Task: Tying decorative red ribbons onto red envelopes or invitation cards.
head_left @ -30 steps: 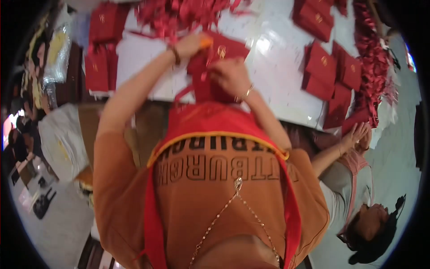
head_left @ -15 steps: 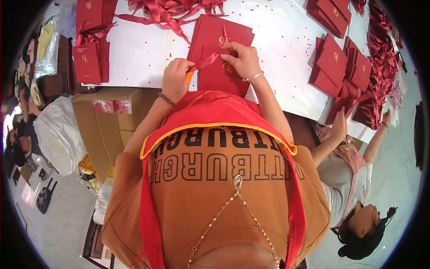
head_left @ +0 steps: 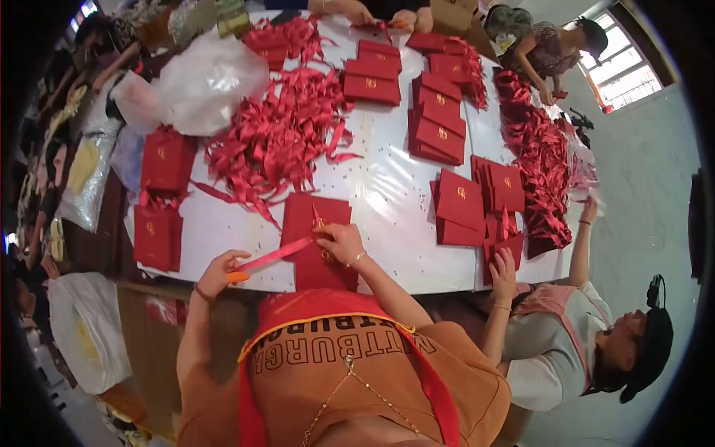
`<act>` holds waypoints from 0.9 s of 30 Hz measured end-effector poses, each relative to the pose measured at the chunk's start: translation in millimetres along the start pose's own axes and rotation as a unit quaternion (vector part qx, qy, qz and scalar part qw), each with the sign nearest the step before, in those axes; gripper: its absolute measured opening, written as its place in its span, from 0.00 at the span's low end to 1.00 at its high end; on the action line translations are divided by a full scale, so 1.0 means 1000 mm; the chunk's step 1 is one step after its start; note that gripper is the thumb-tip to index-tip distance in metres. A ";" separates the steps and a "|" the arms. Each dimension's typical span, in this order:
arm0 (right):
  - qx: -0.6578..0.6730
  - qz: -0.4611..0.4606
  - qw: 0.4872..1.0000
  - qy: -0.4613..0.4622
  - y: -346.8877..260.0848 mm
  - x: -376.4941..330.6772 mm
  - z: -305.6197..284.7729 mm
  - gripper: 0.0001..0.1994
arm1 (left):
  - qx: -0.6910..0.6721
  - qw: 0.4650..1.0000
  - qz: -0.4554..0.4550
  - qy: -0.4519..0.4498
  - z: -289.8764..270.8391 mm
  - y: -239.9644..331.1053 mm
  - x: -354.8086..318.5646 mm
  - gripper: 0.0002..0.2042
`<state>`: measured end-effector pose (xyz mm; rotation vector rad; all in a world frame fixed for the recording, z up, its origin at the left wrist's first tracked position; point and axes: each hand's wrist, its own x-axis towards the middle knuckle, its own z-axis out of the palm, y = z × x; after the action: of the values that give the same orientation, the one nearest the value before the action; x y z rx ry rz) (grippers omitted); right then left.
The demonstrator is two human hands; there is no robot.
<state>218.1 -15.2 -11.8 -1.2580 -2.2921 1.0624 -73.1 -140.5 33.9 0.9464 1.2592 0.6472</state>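
Observation:
Directly in front of me, a flat red paper packet [head_left: 313, 211] with a gold emblem lies at the table's near edge. A shiny red ribbon [head_left: 275, 255] stretches from it toward my left hand [head_left: 216, 274], which is closed on the ribbon's end. An orange-handled small tool [head_left: 237, 277], its kind unclear, also sits in that hand. Over the packet, the closed fingers of my right hand [head_left: 344, 244] pinch the ribbon where it meets the red paper. A short ribbon tip sticks up beyond those fingers.
A tangled ribbon heap [head_left: 275, 138] lies beyond my left hand, beside a clear plastic bag [head_left: 216, 82]. Stacked red packets [head_left: 158, 238] stand at left, with more [head_left: 459, 207] at right. A co-worker's hand [head_left: 504, 276] works at right; other people are across the table.
My left hand has moved left, away from the packet, and the ribbon is now drawn out longer between my hands. The view has tilted up, showing more of the table.

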 end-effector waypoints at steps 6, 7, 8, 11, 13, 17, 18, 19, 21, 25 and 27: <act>-0.026 -0.034 0.998 0.044 0.002 -0.002 0.000 0.13 | -0.504 0.842 0.185 -0.056 0.010 0.023 0.003 0.19; -0.015 -0.028 0.999 0.039 0.003 -0.003 0.001 0.13 | -0.498 0.844 0.189 -0.057 0.015 0.034 0.004 0.19; -0.012 -0.019 0.999 0.030 0.004 -0.002 0.001 0.14 | -0.515 0.828 0.221 -0.020 0.026 0.056 0.004 0.20; -0.013 -0.028 0.999 0.039 0.000 -0.001 -0.001 0.14 | -0.494 0.829 0.260 0.020 0.033 0.085 0.023 0.18; -0.017 -0.032 0.998 0.048 0.000 0.001 -0.002 0.14 | -0.459 0.848 0.263 0.022 0.027 0.089 0.042 0.17; -0.006 0.026 1.000 0.002 0.001 0.005 -0.002 0.12 | -0.249 0.946 0.199 0.052 0.025 0.108 0.064 0.11; -0.037 0.015 0.999 -0.017 -0.001 0.007 -0.004 0.12 | -0.007 0.936 0.310 0.166 0.026 0.109 0.070 0.11; -0.069 0.003 0.997 -0.037 -0.004 0.008 -0.005 0.11 | 0.237 0.847 0.396 0.265 0.026 0.111 0.075 0.10; -0.117 0.005 0.992 -0.051 -0.021 -0.001 -0.012 0.11 | 0.356 0.783 0.431 0.271 0.036 0.115 0.078 0.11; -0.182 0.004 0.982 -0.041 -0.032 -0.010 -0.006 0.15 | 0.396 0.862 0.280 0.147 0.088 0.064 0.091 0.08; -0.190 0.006 0.980 -0.054 -0.029 -0.010 -0.006 0.15 | 0.439 0.865 0.197 0.144 0.109 0.042 0.095 0.08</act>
<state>210.1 -30.6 14.5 -1.3795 -2.6654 0.7306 57.1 -65.2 26.6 1.9566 1.6860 0.5260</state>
